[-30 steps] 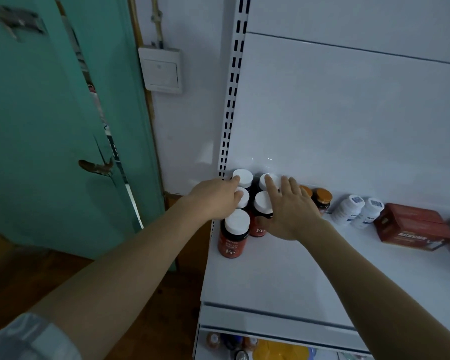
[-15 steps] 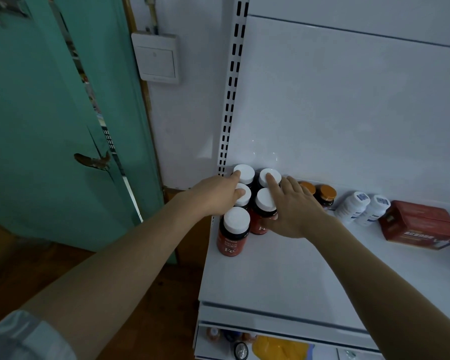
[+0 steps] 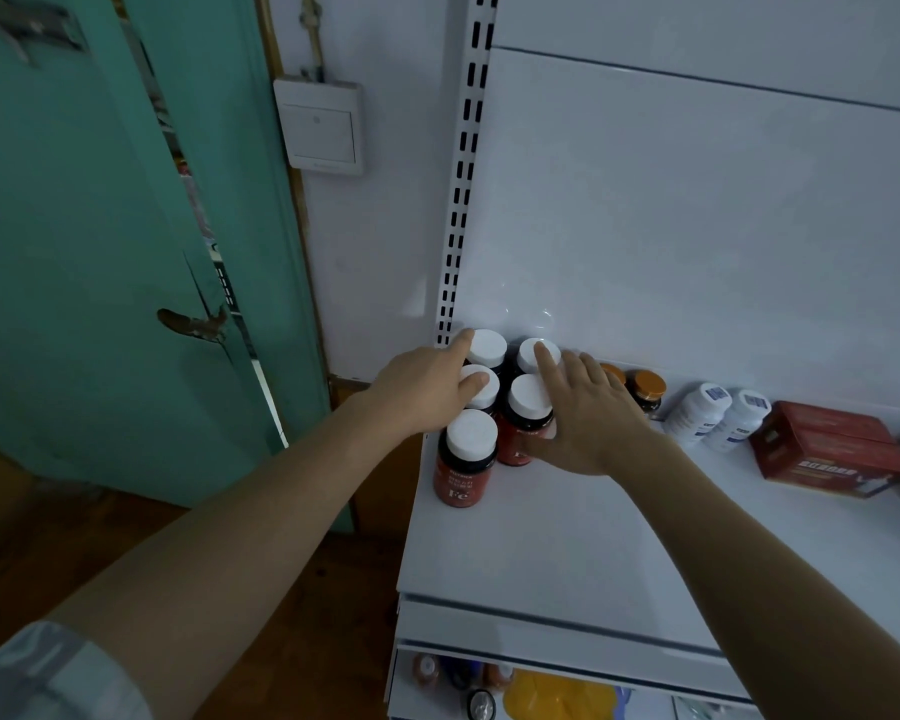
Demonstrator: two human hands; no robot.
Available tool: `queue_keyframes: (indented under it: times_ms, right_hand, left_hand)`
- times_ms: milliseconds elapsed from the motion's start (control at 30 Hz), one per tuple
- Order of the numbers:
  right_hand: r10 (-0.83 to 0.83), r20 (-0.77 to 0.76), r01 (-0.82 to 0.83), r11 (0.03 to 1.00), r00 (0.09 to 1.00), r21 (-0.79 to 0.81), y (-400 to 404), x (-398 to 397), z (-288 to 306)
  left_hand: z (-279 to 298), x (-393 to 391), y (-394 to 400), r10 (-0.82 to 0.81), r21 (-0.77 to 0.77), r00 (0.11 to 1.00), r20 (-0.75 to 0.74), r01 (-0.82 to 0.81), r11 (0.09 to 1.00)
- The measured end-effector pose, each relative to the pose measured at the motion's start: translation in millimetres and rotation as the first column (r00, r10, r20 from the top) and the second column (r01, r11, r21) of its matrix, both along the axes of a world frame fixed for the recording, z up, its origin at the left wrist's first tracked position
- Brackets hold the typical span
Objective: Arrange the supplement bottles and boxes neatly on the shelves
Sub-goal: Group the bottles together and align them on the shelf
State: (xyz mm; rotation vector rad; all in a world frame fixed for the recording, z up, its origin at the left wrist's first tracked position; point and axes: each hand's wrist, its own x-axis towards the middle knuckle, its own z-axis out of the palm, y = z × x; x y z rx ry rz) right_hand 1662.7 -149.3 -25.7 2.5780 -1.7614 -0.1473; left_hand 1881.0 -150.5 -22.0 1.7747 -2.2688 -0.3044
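Observation:
Several red bottles with white caps stand in two rows at the back left corner of the white shelf [image 3: 567, 553]. The front one, marked Fe [image 3: 466, 459], stands free. My left hand [image 3: 427, 392] presses against the left row, its fingers straight and touching the rear caps [image 3: 487, 348]. My right hand [image 3: 588, 413] lies flat against the right row, index finger on the back cap [image 3: 531, 350], thumb against the red bottle [image 3: 523, 423]. Two amber-capped bottles [image 3: 648, 389], two white bottles [image 3: 718, 415] and a red box [image 3: 827, 449] stand further right.
A slotted upright [image 3: 463, 200] and white back panel close the shelf behind. A teal door [image 3: 100, 252] and wall switch [image 3: 320, 127] are to the left. A lower shelf [image 3: 541, 693] holds more goods, including a yellow packet. Wooden floor lies below left.
Both hands have stayed against the bottle cluster, with the fingers shifting only slightly. The view has tilted a little.

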Motion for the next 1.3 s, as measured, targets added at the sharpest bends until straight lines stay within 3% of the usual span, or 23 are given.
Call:
queue_keyframes:
  times_ms: [133,267,400,1100,1300]
  right_hand:
    - [0.018,-0.017,-0.019,0.997,1.0,-0.072,10.1,-3.5,4.7]
    - [0.04,-0.022,-0.043,0.982,0.999,-0.183,22.9,-1.9,7.5]
    - [0.033,-0.009,-0.034,0.974,0.999,-0.223,28.9,0.5,4.3]
    - [0.034,0.006,-0.032,0.975,0.999,-0.221,27.4,-3.0,-7.9]
    - [0.045,0.109,-0.02,0.976,0.993,-0.216,27.7,-0.9,-6.4]
  left_hand:
    - [7.4,6.0,19.5,-0.026,-0.237,0.999,0.03,0.032,0.971]
    - [3.4,5.3,45.6,-0.104,-0.315,0.992,0.066,0.12,0.942]
    - [-6.6,2.2,59.3,-0.085,-0.291,0.989,0.122,0.117,0.95]
    - [-11.3,-6.0,66.3,-0.147,-0.127,0.988,-0.036,0.142,0.982]
    - [-12.3,-3.6,66.6,-0.146,-0.101,0.987,-0.071,0.138,0.985]
